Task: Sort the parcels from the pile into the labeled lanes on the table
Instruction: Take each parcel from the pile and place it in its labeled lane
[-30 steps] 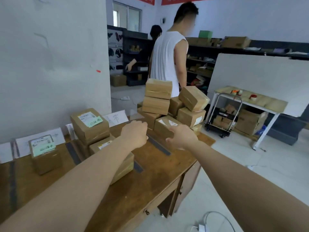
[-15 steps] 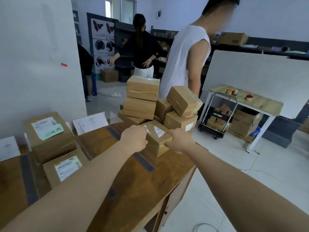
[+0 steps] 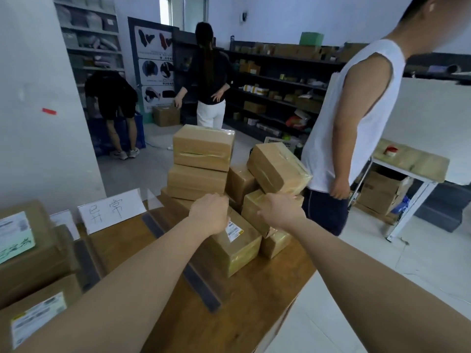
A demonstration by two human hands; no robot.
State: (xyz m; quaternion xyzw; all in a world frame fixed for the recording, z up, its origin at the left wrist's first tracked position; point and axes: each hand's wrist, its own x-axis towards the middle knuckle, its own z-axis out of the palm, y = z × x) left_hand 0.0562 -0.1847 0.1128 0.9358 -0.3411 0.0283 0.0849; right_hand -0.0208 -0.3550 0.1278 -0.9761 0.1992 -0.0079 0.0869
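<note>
This is a small parcel stockroom or shipping warehouse. Dark metal shelves (image 3: 277,82) along the far wall carry cartons and packaged goods, and grey racking (image 3: 91,34) at far left holds bagged stock. Brown tape-wrapped cardboard parcels (image 3: 202,149) are piled on the near wooden table (image 3: 244,301) beside a white handwritten paper sign (image 3: 110,208). Open brown cartons (image 3: 379,192) stand under a white-legged side table (image 3: 413,159) at right.

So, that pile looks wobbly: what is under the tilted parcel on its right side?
The tilted parcel rests on a lower parcel, which the right hand touches. The hand covers part of where they meet; anything deeper is hidden.
</note>
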